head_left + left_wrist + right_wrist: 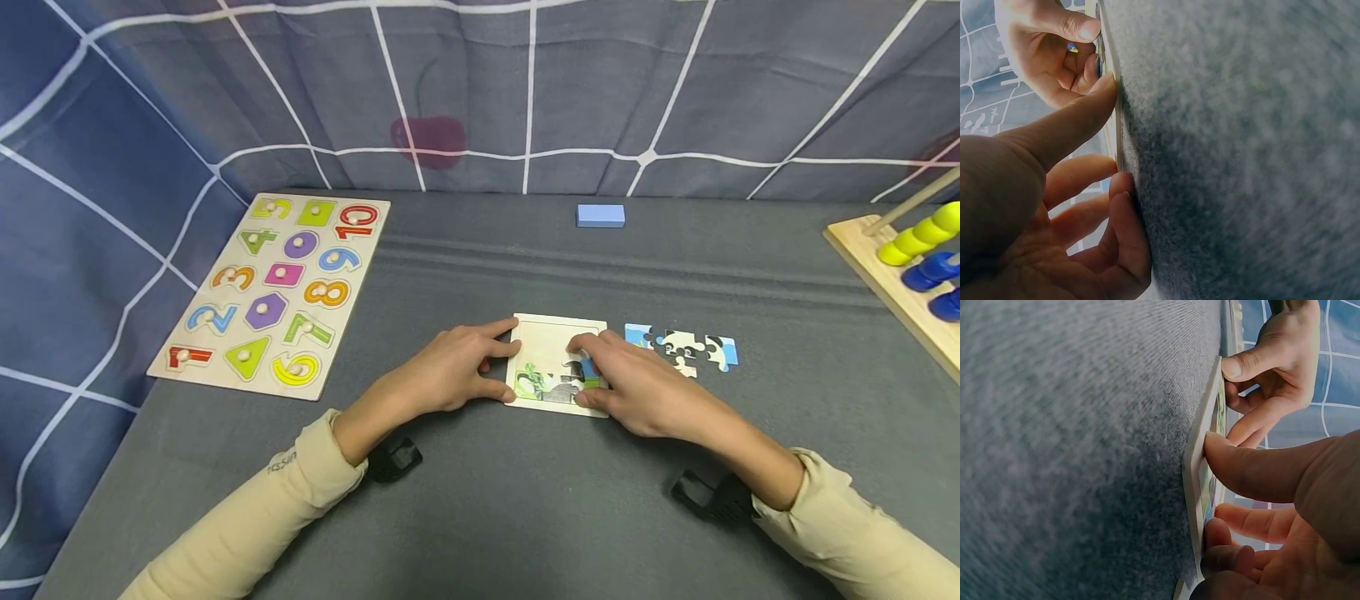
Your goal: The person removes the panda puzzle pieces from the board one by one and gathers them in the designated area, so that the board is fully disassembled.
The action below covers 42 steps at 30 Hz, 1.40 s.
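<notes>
A small wooden jigsaw tray [540, 333] lies on the dark table between both hands. Its lower part holds printed puzzle pieces [551, 387]; bare wood shows above them. My left hand [457, 367] holds the tray's left side, with the thumb at the near corner and fingertips along the edge. Over the tray's right side, my right hand [637, 383] has its thumb and fingers about a blue-and-green puzzle piece [591, 372], partly hidden by the hand. In the right wrist view, that thumb [1225, 459] touches the tray's near rim.
Several loose panda puzzle pieces [681, 343] lie right of the tray. A wooden number board [352, 333] sits at the left, and a blue block [600, 216] at the back. On the far right stands a bead frame [892, 283]. A grid-patterned cloth [480, 83] hangs behind.
</notes>
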### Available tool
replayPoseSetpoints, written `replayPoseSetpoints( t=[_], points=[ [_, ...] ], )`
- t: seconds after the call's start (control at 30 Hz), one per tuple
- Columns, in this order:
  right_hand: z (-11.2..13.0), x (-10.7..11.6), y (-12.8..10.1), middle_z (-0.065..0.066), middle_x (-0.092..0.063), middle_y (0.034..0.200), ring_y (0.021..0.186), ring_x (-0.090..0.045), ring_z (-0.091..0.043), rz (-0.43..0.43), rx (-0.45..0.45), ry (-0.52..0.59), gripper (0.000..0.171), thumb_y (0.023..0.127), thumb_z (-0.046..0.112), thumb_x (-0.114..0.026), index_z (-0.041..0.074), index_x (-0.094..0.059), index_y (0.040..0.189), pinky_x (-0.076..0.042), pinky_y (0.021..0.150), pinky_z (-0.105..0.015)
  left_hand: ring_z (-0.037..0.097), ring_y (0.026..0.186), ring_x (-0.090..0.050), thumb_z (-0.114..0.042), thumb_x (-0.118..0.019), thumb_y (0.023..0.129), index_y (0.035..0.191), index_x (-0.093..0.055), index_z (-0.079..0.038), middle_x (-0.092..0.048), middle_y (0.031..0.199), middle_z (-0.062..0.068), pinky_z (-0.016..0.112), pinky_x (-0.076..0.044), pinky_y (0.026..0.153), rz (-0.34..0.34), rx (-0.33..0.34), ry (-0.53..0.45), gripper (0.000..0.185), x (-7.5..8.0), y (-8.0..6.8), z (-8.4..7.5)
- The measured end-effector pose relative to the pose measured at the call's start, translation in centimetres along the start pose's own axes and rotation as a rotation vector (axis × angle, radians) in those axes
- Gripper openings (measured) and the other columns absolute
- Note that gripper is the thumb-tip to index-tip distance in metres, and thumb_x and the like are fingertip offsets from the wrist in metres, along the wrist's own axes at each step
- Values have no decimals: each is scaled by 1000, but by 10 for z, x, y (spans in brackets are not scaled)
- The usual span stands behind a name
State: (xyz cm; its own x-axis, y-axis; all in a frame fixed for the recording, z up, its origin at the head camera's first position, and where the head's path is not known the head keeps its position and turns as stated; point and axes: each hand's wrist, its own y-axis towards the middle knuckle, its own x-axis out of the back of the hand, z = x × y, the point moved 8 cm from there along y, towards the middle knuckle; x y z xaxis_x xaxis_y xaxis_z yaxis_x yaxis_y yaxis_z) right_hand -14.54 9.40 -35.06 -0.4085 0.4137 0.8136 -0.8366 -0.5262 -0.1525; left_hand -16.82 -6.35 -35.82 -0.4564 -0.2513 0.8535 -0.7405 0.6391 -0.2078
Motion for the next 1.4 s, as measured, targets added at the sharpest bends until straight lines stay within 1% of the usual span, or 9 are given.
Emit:
replayPoseSetpoints(
  t=[0.13, 0.27, 0.37, 0.57, 0.67, 0.87, 1.1, 1.33, 1.4],
  points=[
    [1, -2, 1, -3, -55, 103, 76, -50, -16, 17, -1, -8, 44, 88, 15, -75, 11, -55, 127, -43, 69, -39, 6, 76, -55, -32, -81, 82, 135, -62, -8, -41, 153, 10, 37, -46, 81, -3, -3, 1, 62, 1, -1, 0],
    [4, -5, 3, -9, -57, 118, 81, -54, -19, 38, 11, -17, 43, 90, 16, -74, 10, -53, 127, -45, 73, -42, 6, 75, -54, -32, -81, 82, 135, -62, -8, -40, 153, 10, 35, -46, 81, 2, 9, 2, 62, 1, -4, 1],
    [5, -6, 4, -11, -56, 121, 82, -55, -20, 46, 17, -20, 43, 90, 16, -73, 10, -52, 127, -46, 73, -44, 6, 74, -53, -33, -81, 81, 136, -61, -9, -40, 154, 9, 34, -46, 79, 8, 19, 6, 63, 0, -4, 2],
    [7, -5, 2, -10, -56, 118, 75, -52, -18, 49, 13, -40, 42, 90, 16, -73, 11, -52, 126, -44, 69, -40, 5, 74, -53, -34, -80, 82, 137, -61, -11, -39, 155, 9, 37, -46, 79, 25, 26, 14, 63, -1, -3, 1],
    [8, -4, 2, -11, -57, 120, 76, -53, -19, 50, 18, -50, 42, 90, 16, -73, 10, -51, 126, -45, 69, -41, 5, 73, -53, -35, -80, 81, 136, -61, -12, -38, 155, 9, 37, -46, 78, 23, 23, 16, 63, 0, -4, 1],
    [8, -4, 3, -9, -56, 120, 80, -55, -20, 58, -14, -62, 42, 90, 17, -73, 12, -51, 125, -45, 72, -43, 4, 70, -52, -35, -81, 81, 136, -61, -11, -38, 154, 10, 36, -46, 76, 10, 13, 23, 63, 3, -7, 0],
    [8, -1, 3, -7, -58, 114, 74, -51, -19, 10, -7, -48, 42, 88, 15, -76, 12, -53, 123, -43, 69, -39, 5, 70, -52, -35, -80, 81, 136, -61, -12, -39, 154, 10, 38, -46, 79, 18, 17, 34, 63, 3, -6, 1],
    [6, 3, 4, -7, -55, 106, 69, -47, -19, -26, -9, -67, 43, 85, 16, -78, 9, -56, 122, -41, 62, -36, 5, 73, -53, -35, -79, 83, 138, -60, -10, -39, 154, 9, 36, -45, 78, 28, 11, 21, 63, 2, 1, 2],
    [5, 3, 4, -9, -52, 104, 70, -47, -19, -30, -18, -66, 43, 85, 16, -79, 9, -57, 121, -40, 62, -35, 5, 73, -53, -34, -79, 83, 138, -60, -10, -39, 154, 9, 35, -45, 78, 29, 7, 17, 63, 2, 1, 2]
  ],
)
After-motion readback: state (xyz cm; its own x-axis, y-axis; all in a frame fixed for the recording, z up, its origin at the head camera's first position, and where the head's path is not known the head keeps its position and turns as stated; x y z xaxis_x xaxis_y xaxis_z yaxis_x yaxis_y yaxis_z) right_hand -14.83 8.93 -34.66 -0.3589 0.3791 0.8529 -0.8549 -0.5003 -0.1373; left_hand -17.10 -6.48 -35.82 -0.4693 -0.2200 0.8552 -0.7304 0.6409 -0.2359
